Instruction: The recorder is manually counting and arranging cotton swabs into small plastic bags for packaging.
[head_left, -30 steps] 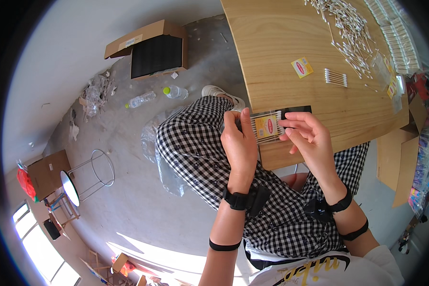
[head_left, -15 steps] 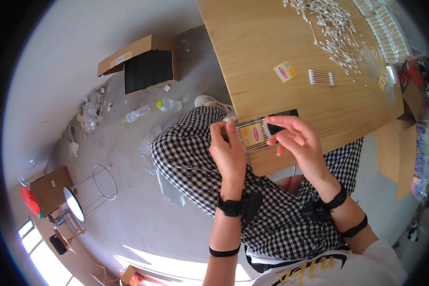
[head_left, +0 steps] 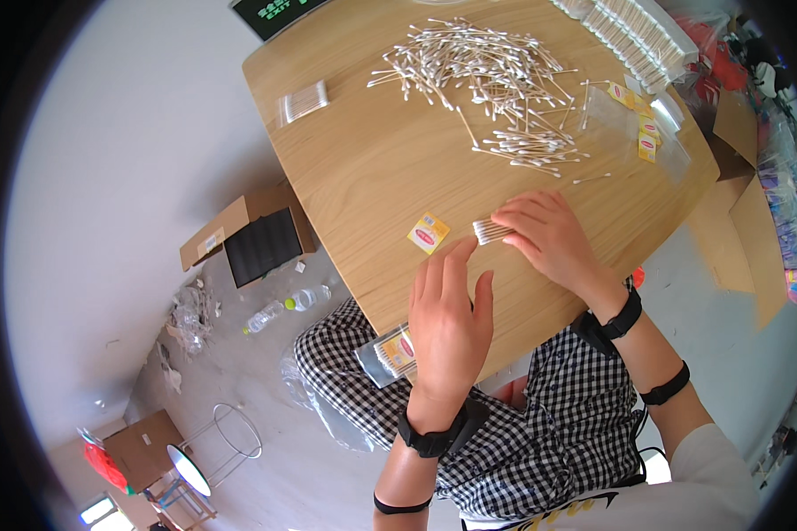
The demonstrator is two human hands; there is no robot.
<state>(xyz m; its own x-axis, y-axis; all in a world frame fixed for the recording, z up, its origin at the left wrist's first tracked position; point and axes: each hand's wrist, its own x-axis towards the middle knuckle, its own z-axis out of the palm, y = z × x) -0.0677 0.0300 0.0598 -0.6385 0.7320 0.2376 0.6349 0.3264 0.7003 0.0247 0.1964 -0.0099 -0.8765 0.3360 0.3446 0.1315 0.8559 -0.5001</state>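
Carefully, I would work this step from the right hand, whose fingers are closed around the right part of a small row of cotton swabs, thumb on the near side and fingertips on the far side. The row lies at the middle of the near part of the worktop, its white left tips showing; how firmly it is pinched, or whether it is lifted at all, I cannot tell. I'd squeeze evenly along both sides, since too hard a pinch could make the middle sticks ride up over their neighbours.

My left hand is palm down, its fingers stretched out and the thumb well apart, with nothing visible in its grasp. Its fingertips are just beside the row's left end, well placed, I judge, to tap the tips level. I'd mind the yellow card lying flat close by, easy to brush aside.

A clear bag with swabs and a card inside is beside that hand at the near edge; I'd keep the wrist from nudging it. The loose pile lies well apart, beyond both hands.
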